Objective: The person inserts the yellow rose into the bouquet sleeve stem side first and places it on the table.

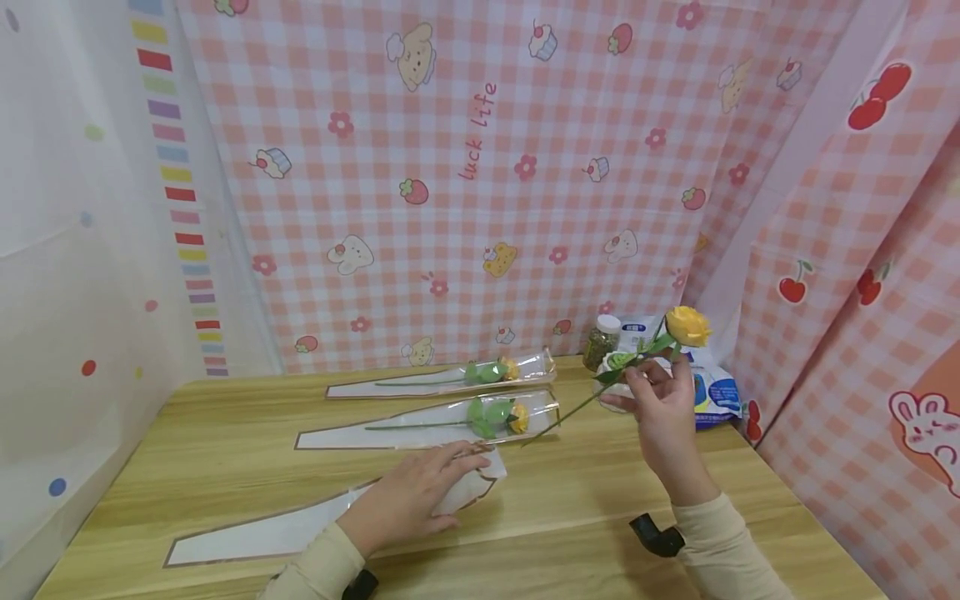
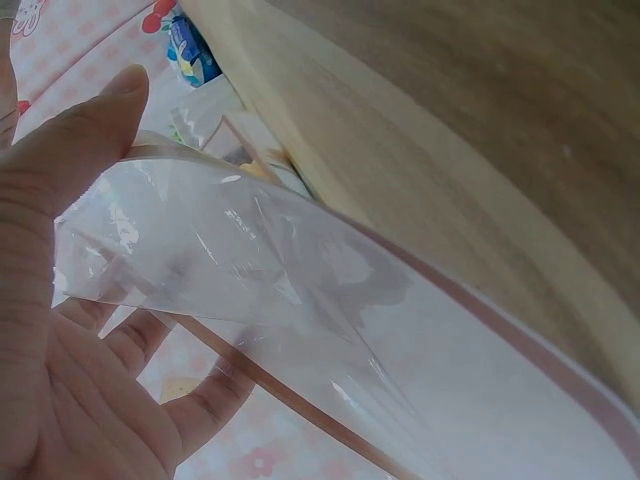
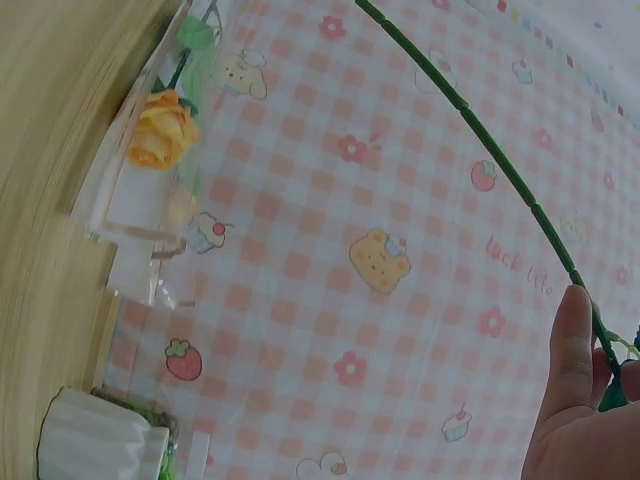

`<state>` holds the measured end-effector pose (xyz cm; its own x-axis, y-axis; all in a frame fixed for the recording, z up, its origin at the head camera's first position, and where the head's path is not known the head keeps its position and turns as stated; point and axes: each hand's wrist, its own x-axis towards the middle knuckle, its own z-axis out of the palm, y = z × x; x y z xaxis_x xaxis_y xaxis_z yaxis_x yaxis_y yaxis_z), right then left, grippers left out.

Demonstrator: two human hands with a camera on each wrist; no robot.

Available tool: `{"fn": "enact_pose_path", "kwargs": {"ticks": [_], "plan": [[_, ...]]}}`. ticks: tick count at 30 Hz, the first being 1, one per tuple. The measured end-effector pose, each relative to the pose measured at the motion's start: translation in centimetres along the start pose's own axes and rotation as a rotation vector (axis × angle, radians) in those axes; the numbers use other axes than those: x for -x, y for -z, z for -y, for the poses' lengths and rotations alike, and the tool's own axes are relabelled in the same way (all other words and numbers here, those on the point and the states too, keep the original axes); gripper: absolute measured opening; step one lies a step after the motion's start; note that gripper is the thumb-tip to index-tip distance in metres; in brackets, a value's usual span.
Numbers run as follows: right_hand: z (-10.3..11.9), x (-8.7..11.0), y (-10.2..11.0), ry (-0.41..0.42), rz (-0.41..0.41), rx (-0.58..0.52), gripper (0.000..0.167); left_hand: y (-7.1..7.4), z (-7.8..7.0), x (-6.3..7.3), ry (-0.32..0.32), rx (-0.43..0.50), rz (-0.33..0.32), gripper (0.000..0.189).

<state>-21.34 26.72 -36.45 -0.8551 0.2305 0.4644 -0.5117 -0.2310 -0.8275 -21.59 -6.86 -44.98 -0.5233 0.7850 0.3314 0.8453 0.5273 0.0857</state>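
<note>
In the head view my right hand (image 1: 663, 408) pinches the green stem of a yellow artificial rose (image 1: 687, 326) just below its leaves. The bloom points up and right, and the bare stem slants down left. That stem (image 3: 500, 175) crosses the right wrist view, held between thumb and fingers. My left hand (image 1: 416, 496) holds the wide end of a clear flower sleeve (image 1: 277, 529) with a white backing and brown border. In the left wrist view, the thumb is at one edge of the sleeve (image 2: 270, 250) and curled fingers are at the other.
Two more sleeves, each with a yellow rose, lie behind: a nearer one (image 1: 322, 438) and a farther one (image 1: 360, 390). At the back right stand a lidded jar (image 1: 602, 342), a white ribbed pot (image 3: 100, 440) and a blue-and-white packet (image 1: 720, 396). A checked curtain (image 1: 450, 225) hangs behind the table.
</note>
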Motion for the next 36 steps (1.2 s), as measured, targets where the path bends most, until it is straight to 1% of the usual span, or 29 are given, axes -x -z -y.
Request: {"fn": "enact_pose_path", "kwargs": {"ticks": [9, 17, 23, 28, 31, 33, 36], "plan": [[-0.2, 0.8, -1.2, 0.002, 0.049, -0.013, 0.038, -0.2, 0.1, 0.0, -0.005, -0.016, -0.004, 0.089], [-1.1, 1.3, -1.7, -0.027, 0.099, -0.007, 0.045, -0.3, 0.2, -0.1, -0.015, -0.013, -0.01, 0.089], [-2.1, 1.6, -2.2, -0.045, 0.109, -0.003, 0.045, -0.1, 0.0, -0.2, -0.016, -0.012, -0.009, 0.089], [-3.2, 1.7, -2.4, -0.06, 0.13, -0.001, 0.038, 0.0, 0.0, -0.3, -0.004, -0.014, -0.003, 0.089], [-3.7, 1.7, -2.4, -0.08, 0.121, 0.018, 0.035, -0.1, 0.0, -0.2, -0.005, -0.007, -0.002, 0.088], [-4.0, 1.8, -2.4, -0.091, 0.112, 0.031, 0.036, -0.2, 0.0, -0.2, -0.009, -0.004, -0.005, 0.088], [-4.3, 1.9, -2.4, -0.102, 0.119, 0.033, 0.04, -0.2, 0.0, -0.2, -0.017, 0.001, -0.011, 0.088]]}}
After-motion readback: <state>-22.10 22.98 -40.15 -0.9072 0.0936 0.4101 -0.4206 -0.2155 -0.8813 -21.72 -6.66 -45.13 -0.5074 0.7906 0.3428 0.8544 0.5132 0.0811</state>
